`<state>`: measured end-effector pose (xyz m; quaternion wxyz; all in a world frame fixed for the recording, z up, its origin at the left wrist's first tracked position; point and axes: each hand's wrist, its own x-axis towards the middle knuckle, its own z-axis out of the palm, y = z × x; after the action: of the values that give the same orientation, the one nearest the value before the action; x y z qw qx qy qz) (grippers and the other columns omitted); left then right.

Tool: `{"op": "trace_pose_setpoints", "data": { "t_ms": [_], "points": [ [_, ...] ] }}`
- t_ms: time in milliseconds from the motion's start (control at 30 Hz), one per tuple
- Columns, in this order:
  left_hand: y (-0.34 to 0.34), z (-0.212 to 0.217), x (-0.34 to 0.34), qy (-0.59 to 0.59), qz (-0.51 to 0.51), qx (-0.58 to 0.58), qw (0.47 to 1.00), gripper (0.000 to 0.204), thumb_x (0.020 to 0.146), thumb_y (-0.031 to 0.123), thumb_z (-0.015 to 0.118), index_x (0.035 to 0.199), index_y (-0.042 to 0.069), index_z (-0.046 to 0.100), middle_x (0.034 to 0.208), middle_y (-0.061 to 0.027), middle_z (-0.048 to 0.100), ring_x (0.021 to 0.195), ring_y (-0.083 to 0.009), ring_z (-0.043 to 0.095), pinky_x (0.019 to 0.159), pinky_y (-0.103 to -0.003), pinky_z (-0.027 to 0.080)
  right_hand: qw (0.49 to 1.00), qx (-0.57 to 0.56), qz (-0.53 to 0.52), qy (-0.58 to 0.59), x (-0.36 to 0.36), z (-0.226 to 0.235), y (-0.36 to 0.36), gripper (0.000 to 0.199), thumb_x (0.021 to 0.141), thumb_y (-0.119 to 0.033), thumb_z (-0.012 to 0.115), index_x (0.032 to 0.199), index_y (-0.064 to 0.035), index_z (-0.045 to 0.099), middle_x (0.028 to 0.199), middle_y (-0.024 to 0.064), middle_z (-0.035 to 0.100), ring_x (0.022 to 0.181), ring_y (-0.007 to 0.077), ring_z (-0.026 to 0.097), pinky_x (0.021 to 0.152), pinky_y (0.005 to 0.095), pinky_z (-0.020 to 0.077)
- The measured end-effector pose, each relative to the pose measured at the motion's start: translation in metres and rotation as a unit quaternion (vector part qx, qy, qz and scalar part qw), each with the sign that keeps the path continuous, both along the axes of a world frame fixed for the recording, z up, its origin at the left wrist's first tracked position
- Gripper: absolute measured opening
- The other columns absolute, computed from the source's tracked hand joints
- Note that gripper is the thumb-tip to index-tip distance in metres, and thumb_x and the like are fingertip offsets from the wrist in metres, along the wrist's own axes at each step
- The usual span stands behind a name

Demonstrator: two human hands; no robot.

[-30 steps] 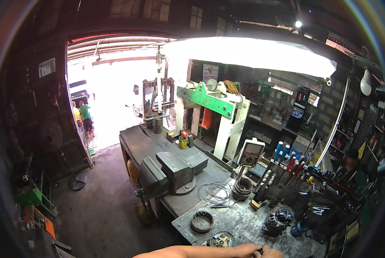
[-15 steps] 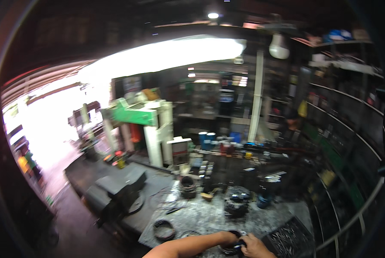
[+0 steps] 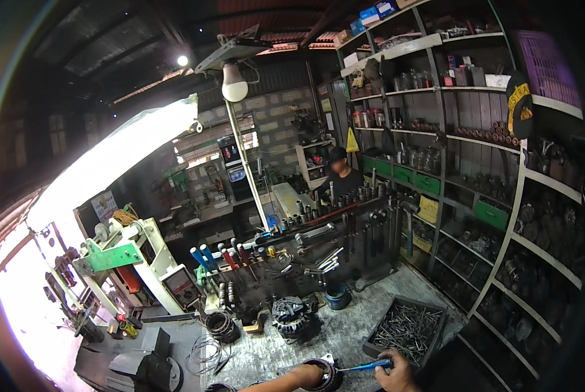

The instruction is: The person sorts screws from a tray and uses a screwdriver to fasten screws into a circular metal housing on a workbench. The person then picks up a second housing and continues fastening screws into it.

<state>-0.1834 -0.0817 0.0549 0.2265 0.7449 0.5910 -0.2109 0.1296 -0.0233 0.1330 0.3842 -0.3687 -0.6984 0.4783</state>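
Note:
At the bottom edge my left hand (image 3: 311, 377) rests on a round dark metal ring part (image 3: 326, 375) that lies on the grey workbench (image 3: 345, 330). My right hand (image 3: 397, 375) is closed around a blue-handled tool (image 3: 369, 366). The tool's thin metal shaft points left and reaches the ring part. Only the upper part of both hands shows; the fingers of the left hand are partly hidden by the ring.
A black tray of loose nails or bolts (image 3: 403, 326) sits just beyond my right hand. An alternator (image 3: 289, 317), a blue cup (image 3: 336, 295), wire coils (image 3: 220, 323) and a bench vise (image 3: 152, 366) crowd the bench. Parts shelves (image 3: 501, 215) stand right. Another person (image 3: 338, 173) works behind.
The view has swung right, from the bright doorway to the shelves. My hands have stayed at the ring part, and the blue-handled tool now shows clearly in my right hand.

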Motion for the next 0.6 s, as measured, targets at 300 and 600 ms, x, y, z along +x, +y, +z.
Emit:
{"op": "trace_pose_setpoints", "data": {
  "t_ms": [300,600],
  "points": [
    [0.014,-0.028,0.009,0.084,-0.009,-0.061,0.995,0.053,0.106,0.02,0.066,0.156,0.003,0.065,0.158,-0.021,0.067,0.146,-0.0328,0.066,0.123,-0.046,0.051,0.989,0.139,0.05,0.02,-0.013,-0.015,0.006,0.029,0.094,-0.014,0.081,0.119,-0.0036,0.07,0.097,0.0119,0.067,0.086,0.0273,0.068,0.076,0.0394,0.0572],
    [0.017,-0.046,0.002,0.098,-0.013,-0.07,0.993,0.049,0.111,0.02,0.058,0.156,0.003,0.065,0.16,-0.02,0.067,0.148,-0.0325,0.065,0.124,-0.047,0.05,0.98,0.119,0.149,0.056,-0.048,-0.022,-0.002,0.032,0.095,-0.019,0.08,0.121,-0.0024,0.072,0.101,0.0206,0.072,0.091,0.0399,0.072,0.082,0.0485,0.058]
  ]
}}
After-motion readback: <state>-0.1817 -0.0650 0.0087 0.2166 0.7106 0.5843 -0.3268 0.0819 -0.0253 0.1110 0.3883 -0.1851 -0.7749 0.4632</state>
